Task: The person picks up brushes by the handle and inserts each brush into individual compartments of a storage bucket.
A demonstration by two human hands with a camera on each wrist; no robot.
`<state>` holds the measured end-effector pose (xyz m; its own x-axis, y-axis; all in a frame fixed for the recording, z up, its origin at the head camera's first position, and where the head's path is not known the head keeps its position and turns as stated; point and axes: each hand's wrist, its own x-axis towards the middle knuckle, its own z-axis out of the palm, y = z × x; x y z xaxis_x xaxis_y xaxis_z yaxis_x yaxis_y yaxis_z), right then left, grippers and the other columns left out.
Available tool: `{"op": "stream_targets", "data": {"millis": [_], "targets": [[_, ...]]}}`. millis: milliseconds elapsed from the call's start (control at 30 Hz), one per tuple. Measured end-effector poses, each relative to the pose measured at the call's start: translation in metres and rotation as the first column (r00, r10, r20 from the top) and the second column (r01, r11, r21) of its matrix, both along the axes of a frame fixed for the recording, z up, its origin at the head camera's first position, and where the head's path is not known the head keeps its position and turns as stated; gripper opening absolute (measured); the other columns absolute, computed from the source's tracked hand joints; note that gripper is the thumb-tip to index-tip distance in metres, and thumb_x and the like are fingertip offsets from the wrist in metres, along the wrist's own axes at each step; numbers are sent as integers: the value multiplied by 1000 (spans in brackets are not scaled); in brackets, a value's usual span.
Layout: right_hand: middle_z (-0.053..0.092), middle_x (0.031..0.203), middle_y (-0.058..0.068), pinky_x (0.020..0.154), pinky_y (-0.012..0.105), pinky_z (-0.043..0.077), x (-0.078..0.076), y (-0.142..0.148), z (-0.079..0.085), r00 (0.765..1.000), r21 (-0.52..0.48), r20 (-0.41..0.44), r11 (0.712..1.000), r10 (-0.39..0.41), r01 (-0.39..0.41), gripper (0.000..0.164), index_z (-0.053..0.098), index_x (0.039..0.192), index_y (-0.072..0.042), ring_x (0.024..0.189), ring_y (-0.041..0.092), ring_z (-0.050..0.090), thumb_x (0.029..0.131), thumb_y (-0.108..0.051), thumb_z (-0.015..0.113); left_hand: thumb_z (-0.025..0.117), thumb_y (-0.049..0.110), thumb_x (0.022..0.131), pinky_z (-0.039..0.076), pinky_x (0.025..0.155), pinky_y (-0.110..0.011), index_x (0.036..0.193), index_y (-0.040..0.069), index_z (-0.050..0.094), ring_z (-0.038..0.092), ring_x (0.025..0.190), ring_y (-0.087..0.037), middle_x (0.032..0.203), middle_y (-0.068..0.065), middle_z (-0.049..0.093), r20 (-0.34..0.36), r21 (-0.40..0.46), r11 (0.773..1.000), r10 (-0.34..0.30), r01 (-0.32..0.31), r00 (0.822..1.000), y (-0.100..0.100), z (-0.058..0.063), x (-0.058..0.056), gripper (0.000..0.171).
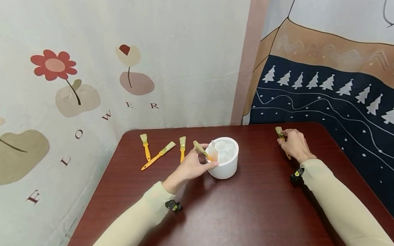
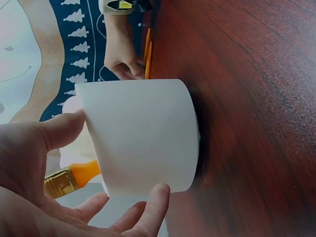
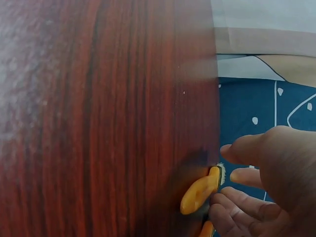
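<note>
My left hand [image 1: 193, 165] holds the rim of a white round divided holder [image 1: 226, 169], thumb along the near side and fingers around the left. In the left wrist view, one fingertip touches the holder's wall [image 2: 138, 133]. A paintbrush [image 1: 202, 150] with a yellow handle leans in it, handle down and bristles up, between thumb and fingers. At the right, my right hand [image 1: 295, 145] reaches over a paintbrush [image 1: 278, 131] on the table. The right wrist view shows its yellow handle [image 3: 197, 193] at the fingertips, with the thumb apart from it.
Left of the holder, more yellow-handled paintbrushes lie on the dark red table [image 1: 250, 216]: one upright in view [image 1: 146, 147], one slanted [image 1: 159, 156], and another paintbrush [image 1: 183, 147] by the left hand. Another handle [image 3: 207, 229] shows below the right hand. Printed curtains [image 1: 188, 64] hang behind.
</note>
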<state>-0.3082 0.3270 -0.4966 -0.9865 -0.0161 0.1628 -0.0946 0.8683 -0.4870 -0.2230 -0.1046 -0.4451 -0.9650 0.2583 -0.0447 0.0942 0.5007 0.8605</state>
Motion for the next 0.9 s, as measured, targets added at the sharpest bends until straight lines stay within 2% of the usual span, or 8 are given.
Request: {"op": "stream_targets", "data": {"millis": [167, 333, 700, 900], "targets": [[59, 156, 46, 110, 72, 60, -2, 0, -2, 1000, 12, 26, 1000, -1, 1, 49, 67, 148, 17, 135, 63, 64, 111, -13, 74, 95, 24, 99, 67, 106, -47, 165, 6, 57, 79, 132, -38, 149, -22, 73, 23, 11, 1000, -19, 19, 1000, -2, 0, -1, 78], [62, 152, 44, 108, 71, 61, -3, -2, -3, 1000, 11, 27, 1000, 2, -3, 45, 69, 144, 17, 133, 62, 65, 111, -12, 74, 93, 19, 100, 69, 102, -43, 166, 3, 53, 78, 136, -41, 151, -25, 72, 53, 59, 997, -54, 51, 997, -5, -1, -4, 79], [74, 139, 37, 102, 70, 61, -3, -2, -6, 1000, -6, -22, 1000, -8, 8, 30, 78, 134, 9, 123, 58, 71, 110, -10, 76, 87, 12, 102, 68, 111, -50, 174, 4, 47, 75, 140, -48, 151, -31, 68, 112, 88, 992, -97, 88, 989, -6, 3, -8, 82], [77, 134, 35, 98, 69, 63, -3, -3, -7, 999, -5, -51, 1000, -8, 8, 25, 79, 129, 7, 117, 55, 75, 109, -8, 77, 83, 12, 103, 62, 119, -54, 175, 10, 48, 73, 143, -47, 152, -29, 68, 120, 82, 995, -74, 65, 990, -5, 2, -7, 80]]}}
